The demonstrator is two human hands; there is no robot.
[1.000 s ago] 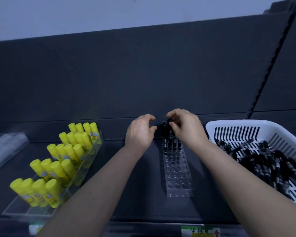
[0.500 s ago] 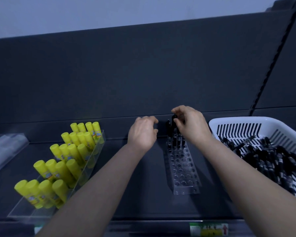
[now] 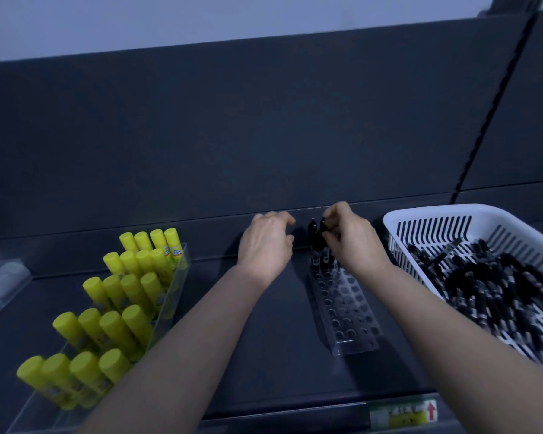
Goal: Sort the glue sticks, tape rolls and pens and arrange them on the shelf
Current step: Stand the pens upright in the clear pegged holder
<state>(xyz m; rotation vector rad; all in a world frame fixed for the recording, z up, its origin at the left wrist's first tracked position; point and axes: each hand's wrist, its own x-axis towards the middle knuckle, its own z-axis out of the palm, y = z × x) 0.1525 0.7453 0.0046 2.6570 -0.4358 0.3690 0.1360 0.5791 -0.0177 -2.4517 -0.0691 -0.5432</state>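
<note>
Black pen [image 3: 320, 234] is kept pinched by the right hand [image 3: 353, 242] at the far end of the clear rack [image 3: 348, 311], seemingly seated in a hole, as half a second ago. Left of the rack, the left hand [image 3: 265, 245] stays loosely curled, empty. Glue sticks [image 3: 123, 296] are ranged farther left, the pen basket [image 3: 420, 211] right.

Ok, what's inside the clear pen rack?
A few black pens stand at the far end of the rack; nearer holes are empty. The right hand, pinching one pen, covers some far holes, so the count is unclear.
</note>
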